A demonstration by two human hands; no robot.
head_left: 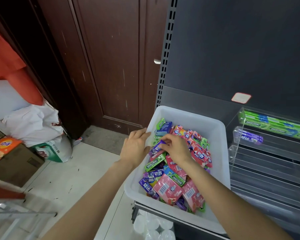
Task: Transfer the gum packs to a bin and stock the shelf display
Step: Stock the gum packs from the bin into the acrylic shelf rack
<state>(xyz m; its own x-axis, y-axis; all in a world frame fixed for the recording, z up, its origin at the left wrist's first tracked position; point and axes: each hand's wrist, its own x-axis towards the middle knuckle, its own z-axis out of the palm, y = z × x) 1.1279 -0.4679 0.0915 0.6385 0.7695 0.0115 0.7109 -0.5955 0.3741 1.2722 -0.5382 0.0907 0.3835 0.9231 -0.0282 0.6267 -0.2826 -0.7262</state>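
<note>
From the head camera, a white bin (213, 126) sits on the left end of a dark shelf (189, 101), its near corner hanging over the shelf's front edge. Inside it lies a loose heap of gum packs (177, 181), pink, green, purple and blue, piled thickest toward the bin's near side and thinner toward its far wall. The left hand (135, 146) rests on the bin's left rim, fingers fairly straight and laid over the edge, with nothing gripped that can be seen. The right hand (176, 148) is down in the heap near the left wall, its fingertips pinching a purple pack (157, 148) that stands tilted above the other packs. To the right of the bin, on the same shelf, stands a clear stepped display rack (237, 153); its top step holds a row of green packs (274, 124), the step below holds one purple pack at its left end (248, 137), and the lower steps show only clear plastic. Left of the shelf is a dark brown door (111, 66). On the floor by it lie white bags (35, 122), a cardboard box (16, 165) with an orange packet (3, 148) on top.
</note>
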